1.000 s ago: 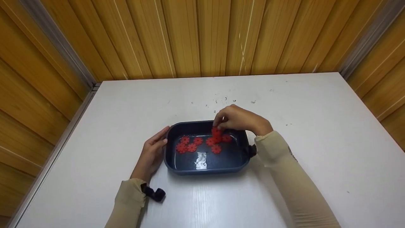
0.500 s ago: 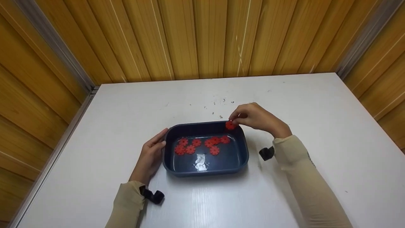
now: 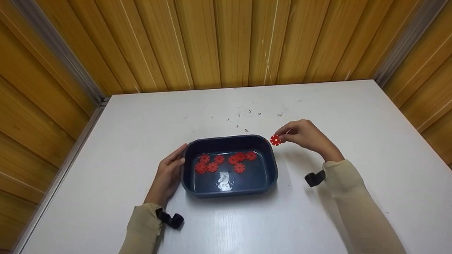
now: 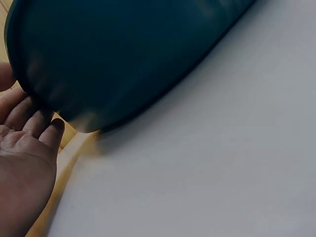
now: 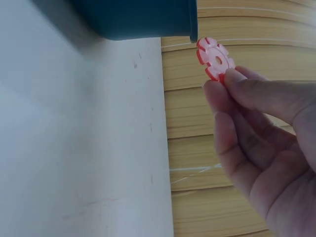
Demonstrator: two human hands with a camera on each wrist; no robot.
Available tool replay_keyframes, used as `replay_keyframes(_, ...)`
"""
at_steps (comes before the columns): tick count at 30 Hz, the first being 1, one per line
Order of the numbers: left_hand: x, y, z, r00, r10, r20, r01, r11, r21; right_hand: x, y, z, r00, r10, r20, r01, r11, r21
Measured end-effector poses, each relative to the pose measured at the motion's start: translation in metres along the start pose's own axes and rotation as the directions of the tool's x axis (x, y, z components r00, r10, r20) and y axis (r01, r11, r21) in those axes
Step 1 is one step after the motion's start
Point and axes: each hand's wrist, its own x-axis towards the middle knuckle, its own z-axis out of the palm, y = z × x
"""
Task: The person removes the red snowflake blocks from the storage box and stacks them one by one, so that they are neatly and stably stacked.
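Observation:
My right hand [image 3: 306, 138] pinches a red notched plastic disc [image 3: 275, 139] between thumb and fingertips, just off the right end of a dark blue tub [image 3: 229, 193]. The right wrist view shows the disc's [image 5: 215, 60] small centre hole and slotted edge, close to the tub's rim [image 5: 193, 22]. Several similar red discs lie flat on the tub's floor, in a left cluster [image 3: 212, 167] and a right cluster [image 3: 239, 167]. At the tub's left end, my left hand [image 3: 168, 173] rests against the outer wall, fingers fairly straight and thumb near the rim.
The tub stands on a white table [image 3: 106, 169] with small dark marks [image 3: 246, 130] behind it. Wood-patterned panels [image 3: 204, 46] rise behind the table and at both sides. Each wrist carries a black strap piece [image 3: 314, 179].
My right hand has lifted the red disc out of the tub and carried it rightward past the rim. The other discs and my left hand have stayed about where they were.

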Motion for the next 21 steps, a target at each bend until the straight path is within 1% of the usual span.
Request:
replay_keyframes(4,-0.001,0.0,0.0,1.0,0.005,0.001,-0.005,1.0,0.008,-0.008,0.013,0.0,0.996,0.092,0.014,-0.092,0.996,-0.008)
replay_keyframes(7,-0.001,0.001,0.0,1.0,0.013,0.005,-0.013,0.999,0.032,-0.014,0.022,0.0,0.989,0.145,0.024,-0.145,0.989,-0.01)
replay_keyframes(11,0.0,0.001,-0.001,1.0,0.019,0.005,-0.019,0.999,0.05,-0.021,0.031,0.002,0.985,0.171,0.012,-0.171,0.984,-0.047)
replay_keyframes(14,0.0,0.001,-0.001,1.0,0.017,0.001,-0.018,0.999,0.04,-0.024,0.038,0.004,0.983,0.182,0.005,-0.182,0.98,-0.076)
replay_keyframes(21,0.0,0.001,-0.001,1.0,0.013,0.004,-0.013,1.0,0.026,-0.031,0.047,0.007,0.972,0.234,0.02,-0.232,0.97,-0.072)
